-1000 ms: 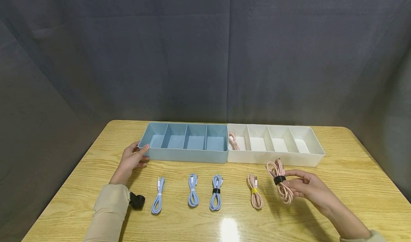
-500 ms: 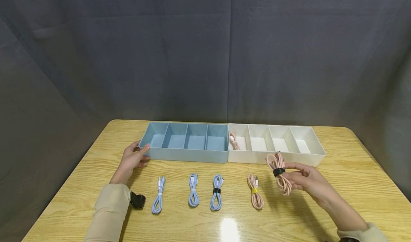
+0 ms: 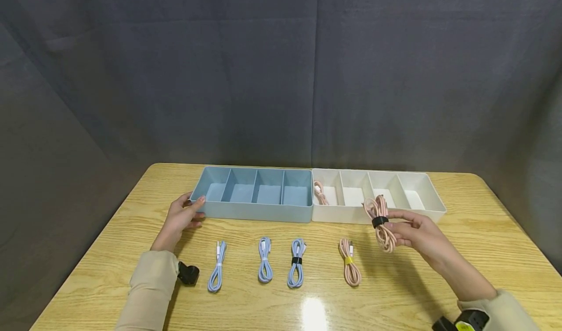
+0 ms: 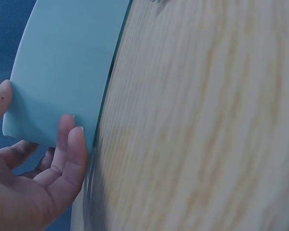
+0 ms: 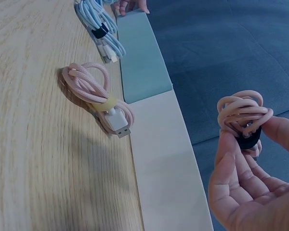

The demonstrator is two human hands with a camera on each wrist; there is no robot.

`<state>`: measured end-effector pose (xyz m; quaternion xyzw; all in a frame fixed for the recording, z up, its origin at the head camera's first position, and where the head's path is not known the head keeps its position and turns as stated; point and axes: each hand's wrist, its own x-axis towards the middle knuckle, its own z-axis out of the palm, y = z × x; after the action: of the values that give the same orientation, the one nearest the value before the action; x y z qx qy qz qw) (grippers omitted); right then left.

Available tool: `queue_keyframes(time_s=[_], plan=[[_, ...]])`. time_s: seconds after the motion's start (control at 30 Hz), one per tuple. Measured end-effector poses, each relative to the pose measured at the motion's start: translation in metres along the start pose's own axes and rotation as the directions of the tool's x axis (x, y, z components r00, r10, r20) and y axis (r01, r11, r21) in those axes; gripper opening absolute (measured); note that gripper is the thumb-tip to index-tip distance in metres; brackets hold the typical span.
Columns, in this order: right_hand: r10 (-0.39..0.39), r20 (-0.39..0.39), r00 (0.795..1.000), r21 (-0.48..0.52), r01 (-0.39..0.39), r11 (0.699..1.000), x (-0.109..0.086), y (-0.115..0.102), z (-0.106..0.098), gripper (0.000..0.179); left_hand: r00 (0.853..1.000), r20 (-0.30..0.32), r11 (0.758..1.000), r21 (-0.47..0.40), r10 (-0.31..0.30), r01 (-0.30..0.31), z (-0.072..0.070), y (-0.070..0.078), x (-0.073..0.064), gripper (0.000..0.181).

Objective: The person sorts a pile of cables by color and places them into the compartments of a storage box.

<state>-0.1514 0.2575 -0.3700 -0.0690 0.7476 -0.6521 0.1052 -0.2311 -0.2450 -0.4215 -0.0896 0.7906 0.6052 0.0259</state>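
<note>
My right hand [image 3: 419,236] pinches a pink coiled charging cable [image 3: 380,223] by its black strap, raised above the table just before the white divided box [image 3: 364,215]. In the right wrist view the loops of the held cable [image 5: 243,111] stick up past the fingers. My left hand [image 3: 180,218] holds the left front corner of the blue divided box [image 3: 259,212], thumb at the rim and fingers around the end, as the left wrist view shows on the blue wall [image 4: 67,62]. One pink cable [image 3: 320,193] lies in the white box's leftmost compartment.
A pink cable with a yellow strap [image 3: 350,262] lies in front of the white box. Left of it lie a blue cable with a black strap [image 3: 296,263], another blue cable [image 3: 265,260] and a third blue cable [image 3: 217,267]. A dark curtain [image 3: 281,77] hangs behind the table.
My right hand has risen and moved away from me with the pink cable, toward the white box. The left hand stays at the blue box's corner.
</note>
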Motion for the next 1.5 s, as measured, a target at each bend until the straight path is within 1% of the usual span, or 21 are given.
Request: queue_keyframes(time_s=[0.13,0.17,0.23,0.37,0.47,0.57,0.63,0.7,0.83,0.97,1.07,1.27,1.37,1.5], plan=[[0.025,-0.034,0.999,0.035,-0.024,0.999,0.004,-0.002,0.000,0.020,1.000,-0.007,1.000,-0.008,-0.003,0.003,0.000,0.000,0.000,0.072],[0.032,-0.038,0.999,0.042,-0.030,0.999,0.005,-0.002,0.000,0.019,1.000,-0.001,1.000,-0.003,-0.002,0.002,0.000,0.000,0.000,0.071],[0.041,-0.049,0.998,0.039,-0.040,0.998,0.008,-0.004,-0.001,0.016,1.000,-0.015,1.000,-0.007,-0.011,0.011,0.001,0.000,0.000,0.069],[0.045,-0.062,0.997,0.045,-0.042,0.998,0.015,-0.007,-0.003,0.016,1.000,-0.010,1.000,0.002,-0.014,0.014,0.000,0.001,-0.001,0.067],[0.048,-0.063,0.997,0.091,-0.042,0.995,0.020,-0.009,-0.005,0.013,1.000,0.003,1.000,0.007,-0.007,0.007,-0.001,0.001,-0.001,0.070],[0.046,-0.053,0.998,0.142,-0.038,0.989,0.025,-0.011,-0.007,0.010,1.000,-0.001,1.000,0.002,-0.012,0.012,0.000,0.001,-0.001,0.069],[0.046,-0.051,0.998,0.154,-0.037,0.987,0.028,-0.011,-0.008,0.009,1.000,0.005,1.000,0.003,-0.012,0.011,-0.001,0.001,0.000,0.069],[0.051,-0.056,0.997,0.146,-0.043,0.988,0.031,-0.012,-0.008,0.011,1.000,0.005,1.000,0.000,-0.019,0.019,-0.001,0.000,0.000,0.067],[0.077,-0.075,0.994,0.123,-0.068,0.990,0.038,-0.014,-0.009,0.021,1.000,0.015,1.000,0.005,-0.015,0.015,-0.002,0.000,0.001,0.068],[0.087,-0.088,0.992,0.101,-0.078,0.992,0.044,-0.016,-0.010,0.027,1.000,0.003,1.000,0.006,-0.008,0.008,-0.001,-0.002,0.001,0.073],[0.089,-0.092,0.992,0.093,-0.080,0.992,0.048,-0.017,-0.010,0.027,1.000,0.001,1.000,0.004,-0.001,0.001,-0.001,-0.003,0.002,0.077],[0.106,-0.088,0.990,0.111,-0.096,0.989,0.058,-0.015,-0.011,0.031,1.000,0.010,1.000,0.010,-0.028,0.028,-0.001,0.002,0.001,0.069],[0.111,-0.085,0.990,0.089,-0.104,0.991,0.063,-0.014,-0.011,0.042,0.999,0.004,0.999,0.019,-0.038,0.038,-0.001,0.003,0.001,0.066],[0.124,-0.088,0.988,0.031,-0.122,0.992,0.068,-0.013,-0.011,0.057,0.999,0.005,0.999,0.024,-0.036,0.036,-0.001,0.003,0.001,0.067]])
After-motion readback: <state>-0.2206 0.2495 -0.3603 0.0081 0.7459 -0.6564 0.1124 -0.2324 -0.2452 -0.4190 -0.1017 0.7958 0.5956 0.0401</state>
